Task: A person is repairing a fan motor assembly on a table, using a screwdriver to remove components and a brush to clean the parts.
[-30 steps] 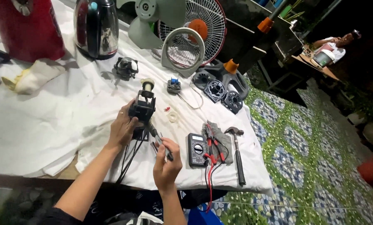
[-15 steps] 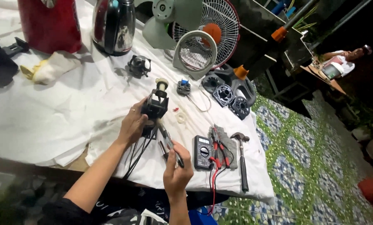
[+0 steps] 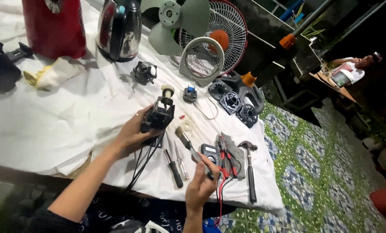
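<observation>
Head view: left hand (image 3: 132, 131) wrapped round black fan motor (image 3: 159, 114), held just above white cloth (image 3: 50, 125). Right hand (image 3: 201, 183) pinches small brush (image 3: 192, 151), bristles nr motor. Screwdrivers (image 3: 175, 162), multimeter (image 3: 211, 153), hammer (image 3: 250, 170) beside.

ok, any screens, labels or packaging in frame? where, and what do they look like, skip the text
Multimeter: dark, flat on the white cloth just above the right hand; small grey rectangular screen at its top, red leads beside it.
Tablet-like device: far right background, on a table by a seated person; pale lit rectangle.
No packaging or labels legible.
</observation>
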